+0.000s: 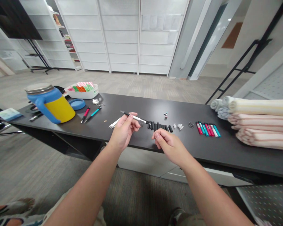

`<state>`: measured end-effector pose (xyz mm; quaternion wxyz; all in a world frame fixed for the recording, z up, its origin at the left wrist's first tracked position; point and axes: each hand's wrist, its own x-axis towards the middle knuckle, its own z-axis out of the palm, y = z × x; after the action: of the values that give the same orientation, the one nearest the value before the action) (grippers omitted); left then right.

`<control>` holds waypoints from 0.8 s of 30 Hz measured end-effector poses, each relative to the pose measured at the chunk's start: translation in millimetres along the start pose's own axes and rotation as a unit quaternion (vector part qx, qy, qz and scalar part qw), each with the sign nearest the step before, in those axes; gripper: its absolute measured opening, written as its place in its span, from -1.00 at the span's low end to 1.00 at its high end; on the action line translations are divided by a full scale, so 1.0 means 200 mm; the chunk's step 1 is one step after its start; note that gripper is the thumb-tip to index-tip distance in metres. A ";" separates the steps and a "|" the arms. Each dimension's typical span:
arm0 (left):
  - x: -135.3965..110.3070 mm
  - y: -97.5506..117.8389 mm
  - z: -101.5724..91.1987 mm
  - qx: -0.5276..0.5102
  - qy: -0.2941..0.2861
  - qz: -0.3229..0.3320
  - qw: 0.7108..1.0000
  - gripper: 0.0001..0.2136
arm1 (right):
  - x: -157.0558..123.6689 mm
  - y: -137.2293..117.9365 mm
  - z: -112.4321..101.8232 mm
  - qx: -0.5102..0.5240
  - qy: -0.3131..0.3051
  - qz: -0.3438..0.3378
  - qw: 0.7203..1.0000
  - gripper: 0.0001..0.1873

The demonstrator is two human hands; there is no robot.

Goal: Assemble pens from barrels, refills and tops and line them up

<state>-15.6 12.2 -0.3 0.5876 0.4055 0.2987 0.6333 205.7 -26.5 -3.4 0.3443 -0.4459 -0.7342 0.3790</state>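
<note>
My left hand (125, 129) pinches a pen (139, 119) with a white-silver barrel and black ends, held slantwise above the desk. My right hand (168, 142) is closed near the front edge, thumb against curled fingers; whatever it may hold is hidden. Between and beyond the hands lies a row of short black tubes (158, 126). Thin white sticks, perhaps refills (114, 122), lie left of my left hand. To the right are small clear-white pieces (180, 126), small springs (191, 125) and a group of red, teal and white pen barrels (208, 129).
Two whole pens, one red (85, 115) and one teal (93, 115), lie at the left. Beside them stand a blue-yellow mug (58, 108), a blue lid (77, 104) and a white basket (93, 92) of colourful packets. Rolled towels (261, 121) are stacked at the right end.
</note>
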 end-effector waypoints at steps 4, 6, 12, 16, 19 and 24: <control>0.04 0.12 -0.09 0.006 0.043 0.061 0.997 -0.73 | 0.00 0.00 0.00 -0.001 0.003 0.005 1.000 -0.63; 0.07 0.19 -0.16 0.045 0.042 0.077 0.995 -0.68 | 0.00 0.00 0.00 -0.001 0.001 0.008 1.000 -0.63; 0.08 0.34 -0.36 0.408 0.050 0.098 0.907 -0.70 | 0.00 0.01 0.00 -0.010 -0.003 0.011 1.000 -0.62; 0.07 0.38 -0.45 0.739 0.074 0.095 0.663 -0.76 | 0.00 0.02 0.00 -0.027 0.000 0.005 1.000 -0.63; 0.08 0.39 -0.52 0.805 0.104 0.035 0.583 -0.65 | 0.00 0.01 0.00 -0.043 0.002 -0.001 0.999 -0.64; 0.11 0.40 -0.63 0.830 0.176 -0.023 0.528 -0.59 | 0.00 0.00 0.00 -0.056 0.000 -0.007 0.998 -0.68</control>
<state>-163.7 35.0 9.8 -0.0639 0.5837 0.7965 0.1443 206.1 -27.2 -2.9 0.3215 -0.4592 -0.7576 0.3344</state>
